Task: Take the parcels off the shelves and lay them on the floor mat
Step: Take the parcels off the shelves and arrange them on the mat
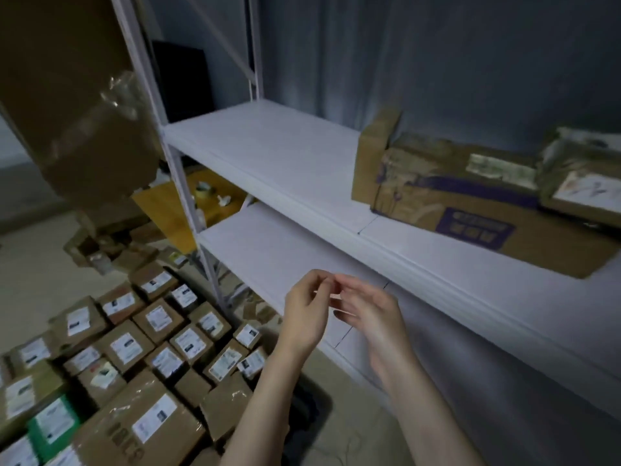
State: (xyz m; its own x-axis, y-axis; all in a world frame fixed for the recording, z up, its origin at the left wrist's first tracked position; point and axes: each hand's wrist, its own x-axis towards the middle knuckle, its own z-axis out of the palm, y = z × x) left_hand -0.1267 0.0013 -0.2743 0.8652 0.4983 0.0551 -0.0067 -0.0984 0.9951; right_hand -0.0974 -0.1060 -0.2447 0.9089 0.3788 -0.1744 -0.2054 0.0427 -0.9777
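Two hands point(304, 317), two shelves point(268, 142), over twenty parcels point(158, 319).

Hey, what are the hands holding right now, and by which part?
Nothing visible. The left hand and right hand touch at the fingertips; whether the left pinches something tiny cannot be told.

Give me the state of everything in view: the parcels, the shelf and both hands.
Large flat box, lying on the upper shelf.
Small parcel, resting on the flat box's right end.
Floor parcels, laid side by side, labels up.
Left hand, fingers curled, holding no parcel.
Right hand, fingers relaxed, holding no parcel.
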